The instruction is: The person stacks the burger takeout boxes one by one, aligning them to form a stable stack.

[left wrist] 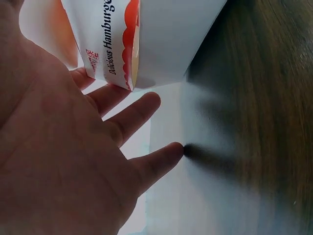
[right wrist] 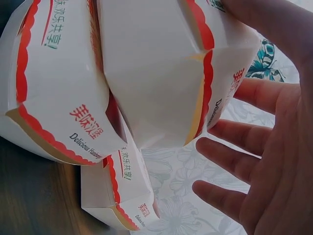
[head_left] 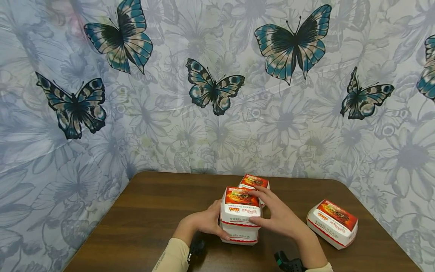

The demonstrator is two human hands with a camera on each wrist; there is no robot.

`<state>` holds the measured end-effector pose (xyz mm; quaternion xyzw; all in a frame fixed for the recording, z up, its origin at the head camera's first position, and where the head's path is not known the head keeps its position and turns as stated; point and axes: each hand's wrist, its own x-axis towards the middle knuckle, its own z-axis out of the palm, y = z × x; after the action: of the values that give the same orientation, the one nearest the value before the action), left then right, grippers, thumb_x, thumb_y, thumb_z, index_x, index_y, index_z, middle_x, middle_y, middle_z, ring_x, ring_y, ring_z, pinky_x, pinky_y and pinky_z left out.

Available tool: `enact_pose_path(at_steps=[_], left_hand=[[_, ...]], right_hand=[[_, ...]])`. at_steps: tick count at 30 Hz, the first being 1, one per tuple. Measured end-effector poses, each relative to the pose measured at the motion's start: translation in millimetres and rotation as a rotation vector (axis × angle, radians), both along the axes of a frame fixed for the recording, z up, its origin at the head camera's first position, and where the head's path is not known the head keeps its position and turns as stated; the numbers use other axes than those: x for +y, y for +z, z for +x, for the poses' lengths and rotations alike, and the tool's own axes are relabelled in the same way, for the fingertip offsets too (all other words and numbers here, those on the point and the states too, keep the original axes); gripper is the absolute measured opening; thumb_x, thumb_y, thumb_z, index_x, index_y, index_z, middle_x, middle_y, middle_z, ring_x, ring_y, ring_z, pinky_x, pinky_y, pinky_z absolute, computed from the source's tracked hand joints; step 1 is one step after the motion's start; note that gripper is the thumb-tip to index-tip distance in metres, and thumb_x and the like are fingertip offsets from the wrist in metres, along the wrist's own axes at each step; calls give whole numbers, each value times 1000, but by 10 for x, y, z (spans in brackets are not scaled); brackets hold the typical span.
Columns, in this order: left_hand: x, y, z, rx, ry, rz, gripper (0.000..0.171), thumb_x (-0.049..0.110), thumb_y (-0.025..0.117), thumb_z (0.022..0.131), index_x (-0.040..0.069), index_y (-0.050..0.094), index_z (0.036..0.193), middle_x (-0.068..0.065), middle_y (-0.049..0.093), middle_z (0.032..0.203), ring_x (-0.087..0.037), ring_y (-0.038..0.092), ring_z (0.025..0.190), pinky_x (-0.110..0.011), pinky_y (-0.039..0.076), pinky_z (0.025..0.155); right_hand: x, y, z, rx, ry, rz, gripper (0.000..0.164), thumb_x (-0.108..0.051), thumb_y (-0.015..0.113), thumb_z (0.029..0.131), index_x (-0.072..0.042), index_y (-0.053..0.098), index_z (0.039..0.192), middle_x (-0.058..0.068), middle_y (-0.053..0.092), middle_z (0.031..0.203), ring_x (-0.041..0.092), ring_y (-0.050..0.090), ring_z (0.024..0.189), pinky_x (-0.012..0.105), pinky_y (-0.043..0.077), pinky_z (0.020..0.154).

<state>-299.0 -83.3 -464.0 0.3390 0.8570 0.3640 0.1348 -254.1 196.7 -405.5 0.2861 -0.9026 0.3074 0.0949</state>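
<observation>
Right hand (head_left: 279,218) has upper box (head_left: 239,206) in its grip; that sits atop lower box (head_left: 242,232), on surface (head_left: 153,211); left hand (head_left: 204,222) grips lower box, thumb at front corner, probably so the base doesn't slide.

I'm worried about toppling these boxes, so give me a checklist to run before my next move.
1. Right hand holding the upper white cardboard burger box with a red-orange picture lid: ok.
2. Left hand steadying the lower white cardboard box with red scalloped trim: ok.
3. Lower box resting on the dark brown wooden table: ok.
4. Upper box fully seated on the lower: cannot tell.
5. Gap to the matching red-and-white box behind: cannot tell; it is mostly hidden.
6. Matching red-and-white box at far right standing apart: ok.
</observation>
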Motion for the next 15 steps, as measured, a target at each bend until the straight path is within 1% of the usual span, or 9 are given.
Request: enact_pose_path(at_steps=[2,5,8,10,12,15], left_hand=[[0,1,-3,0,-7,2,105,35,91,70,25,25,151,1,30,155,-17,29,137,-47,28,117],[-4,4,-9,0,-9,-2,108,37,92,69,30,23,152,3,34,151,-15,30,135,-46,29,116],[-12,16,-21,7,-10,0,119,38,93,67,33,14,156,1,35,149,-15,31,136,-45,29,116],[-29,43,-23,-19,-1,7,126,36,93,67,30,7,159,-2,32,153,-18,28,141,-46,28,118],[-61,84,-17,-43,21,3,133,36,93,68,23,-1,161,-7,25,158,-21,25,146,-48,27,120],[-129,171,12,-85,59,1,135,36,92,69,15,-6,161,-11,18,162,-26,22,150,-51,26,120]], right_hand=[[-3,1,-4,-2,4,-1,73,-53,77,82,-29,50,145,0,36,159,34,37,146,60,42,104],[-2,-1,-2,-2,4,5,72,-53,77,83,-30,50,145,0,36,159,35,37,146,60,42,103],[-1,1,7,2,1,6,72,-54,76,83,-29,50,145,3,37,159,37,37,145,61,42,103],[-1,5,12,4,-2,4,71,-54,75,84,-29,50,145,4,37,159,38,37,145,62,42,103],[-3,9,16,3,-1,5,71,-54,75,84,-28,50,145,6,36,160,39,37,145,63,42,103],[-11,13,22,-7,1,9,71,-55,74,84,-28,50,145,7,35,161,40,36,145,64,41,103]])
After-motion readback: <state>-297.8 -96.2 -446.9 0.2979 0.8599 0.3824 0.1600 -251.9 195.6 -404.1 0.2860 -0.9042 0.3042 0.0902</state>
